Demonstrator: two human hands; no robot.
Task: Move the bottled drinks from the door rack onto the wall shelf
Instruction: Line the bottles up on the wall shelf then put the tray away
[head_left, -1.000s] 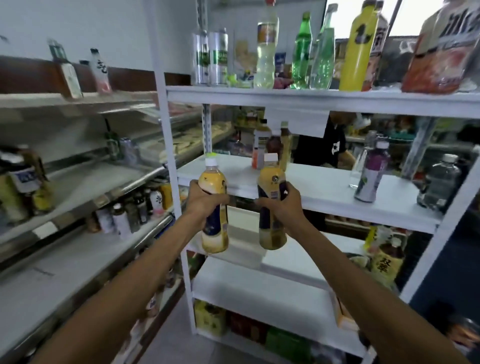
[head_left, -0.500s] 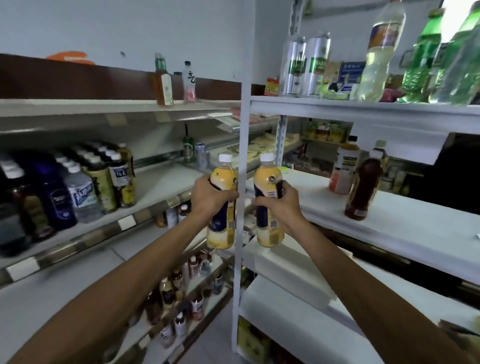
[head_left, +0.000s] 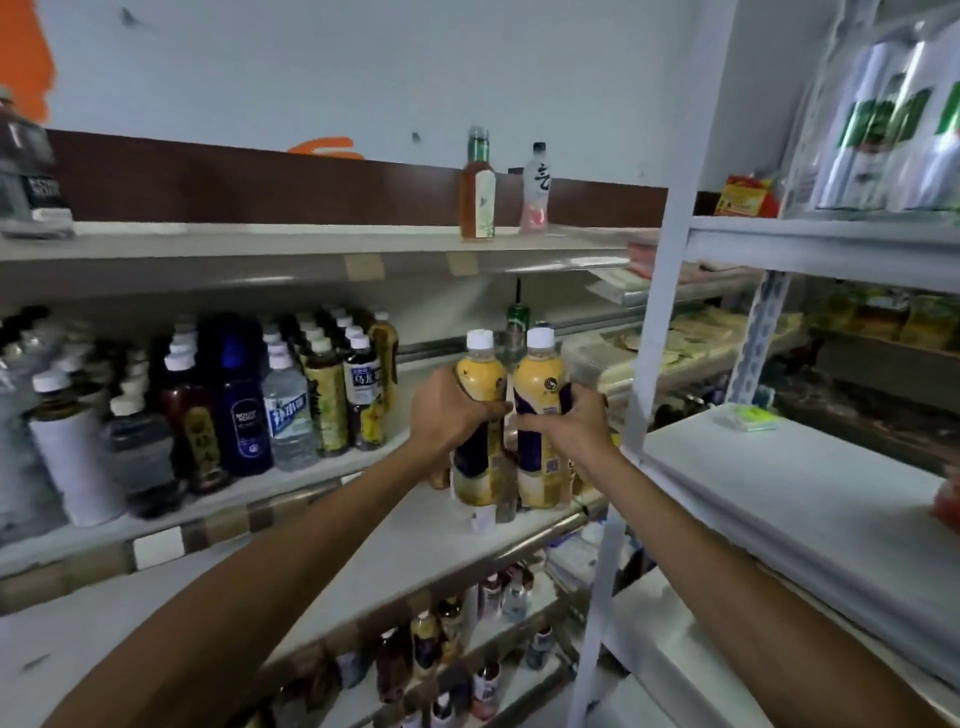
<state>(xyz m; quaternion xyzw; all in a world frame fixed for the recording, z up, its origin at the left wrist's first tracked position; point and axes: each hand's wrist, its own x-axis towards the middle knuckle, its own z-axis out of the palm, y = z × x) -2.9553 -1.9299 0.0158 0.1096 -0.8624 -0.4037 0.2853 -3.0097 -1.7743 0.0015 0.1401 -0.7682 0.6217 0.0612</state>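
Head cam, only view we've got, so here goes.

Both hands are full, one drink each. Left hand is wrapped round the waist of the left bottle, thumb across the front and fingers curled behind it. Right hand does the same on the right bottle, fingers clamped over the dark label band. Gripping mid-body makes sense imo: caps stay free and the bottles stay upright, so they can go straight down on their bases.

The two are side by side, nearly touching, out in front of the wall shelf, to the right of the packed bunch of bottles already standing there. Looks like they're headed for the bare stretch of shelf beside that bunch. Bottoms are low over the shelf, but I can't tell if they're touching it or not, it's blurry down there.

Looks-wise they're a matching pair: white screw caps, yellow-orange shoulders, navy/purple wrap round the middle, paler yellow lower down with print too soft to read. Prob some tea or juice thing, idk.

The white rack is off to the right, with its post right next to the right bottle. Up on the top wall shelf there's an amber bottle and a pinkish one.
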